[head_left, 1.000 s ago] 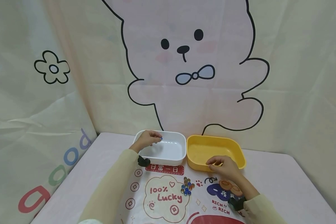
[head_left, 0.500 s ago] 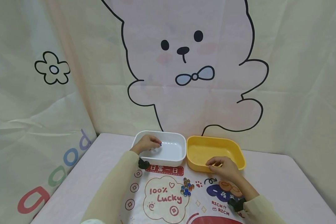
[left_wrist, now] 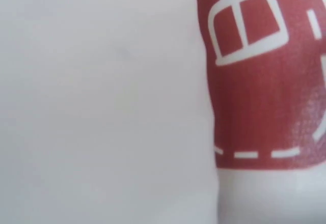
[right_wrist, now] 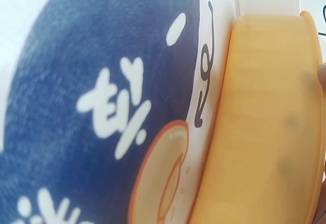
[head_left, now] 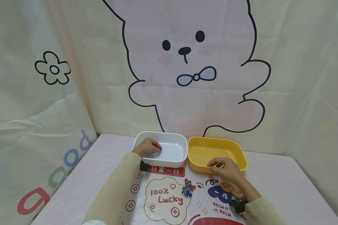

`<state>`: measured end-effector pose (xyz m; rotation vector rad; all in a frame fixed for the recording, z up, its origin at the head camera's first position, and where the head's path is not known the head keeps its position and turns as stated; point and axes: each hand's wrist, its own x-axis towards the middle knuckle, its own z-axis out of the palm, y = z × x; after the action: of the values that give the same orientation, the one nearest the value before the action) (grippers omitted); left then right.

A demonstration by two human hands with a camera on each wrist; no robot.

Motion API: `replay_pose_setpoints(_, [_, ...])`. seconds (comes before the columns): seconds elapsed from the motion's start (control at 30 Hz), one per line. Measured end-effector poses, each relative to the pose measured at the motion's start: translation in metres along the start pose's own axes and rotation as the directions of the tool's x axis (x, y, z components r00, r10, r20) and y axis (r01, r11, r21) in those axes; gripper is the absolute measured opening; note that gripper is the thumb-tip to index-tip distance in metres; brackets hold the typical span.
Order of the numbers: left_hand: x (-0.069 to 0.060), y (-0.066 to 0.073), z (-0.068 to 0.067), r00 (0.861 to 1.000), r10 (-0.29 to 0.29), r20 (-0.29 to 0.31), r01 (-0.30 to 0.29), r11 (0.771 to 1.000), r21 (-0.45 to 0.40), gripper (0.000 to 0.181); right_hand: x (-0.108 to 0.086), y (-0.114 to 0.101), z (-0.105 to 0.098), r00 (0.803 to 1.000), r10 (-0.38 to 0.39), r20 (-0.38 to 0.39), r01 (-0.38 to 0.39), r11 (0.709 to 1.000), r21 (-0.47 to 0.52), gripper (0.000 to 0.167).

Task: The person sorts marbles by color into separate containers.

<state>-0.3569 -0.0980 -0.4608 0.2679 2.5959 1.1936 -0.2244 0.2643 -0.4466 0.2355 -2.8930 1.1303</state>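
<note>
In the head view the left hand [head_left: 148,147] reaches over the near left side of the white tray [head_left: 173,163], pinching a small blue bead [head_left: 161,150] low inside it. The right hand [head_left: 226,167] rests at the near rim of the yellow tray [head_left: 200,167], thumb and fingers curled about that rim. Several blue and amber beads [head_left: 188,189] lie in a cluster on the printed cloth. The left wrist view shows a pale surface beside the red print, but no hand. At the right edge of the right wrist view, fingertips touch the yellow tray [right_wrist: 265,112].
The two trays stand side by side at the back of the table [head_left: 270,175]. A printed curtain [head_left: 186,103] hangs behind them. A dark wrist device [head_left: 144,165] sits near the white tray's front left corner, another [head_left: 238,205] below the right wrist.
The left hand has moved down into the white tray with the blue bead between its fingertips. The right hand has stayed at the yellow rim.
</note>
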Motion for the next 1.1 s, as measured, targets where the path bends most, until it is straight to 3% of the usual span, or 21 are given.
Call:
replay_pose_setpoints(0.77, [0.0, -0.005, 0.0, 0.998, -0.064, -0.018, 0.064, 0.998, 0.016, 0.009, 0.002, 0.0, 0.002, 1.0, -0.02, 0.006, 0.02, 1.0, -0.009, 0.005])
replay_pose_setpoints(0.9, [0.001, -0.006, -0.003, 0.999, -0.041, -0.006, 0.041, 0.999, 0.028, 0.015, 0.001, 0.001, 0.001, 1.0, -0.022, 0.006, 0.022, 1.0, -0.01, 0.006])
replay_pose_setpoints(1.1, [-0.002, -0.002, -0.014, 1.0, -0.002, -0.018, 0.004, 0.994, 0.113, 0.026, 0.001, 0.004, 0.0, 1.0, -0.031, 0.004, 0.031, 0.999, -0.019, 0.007])
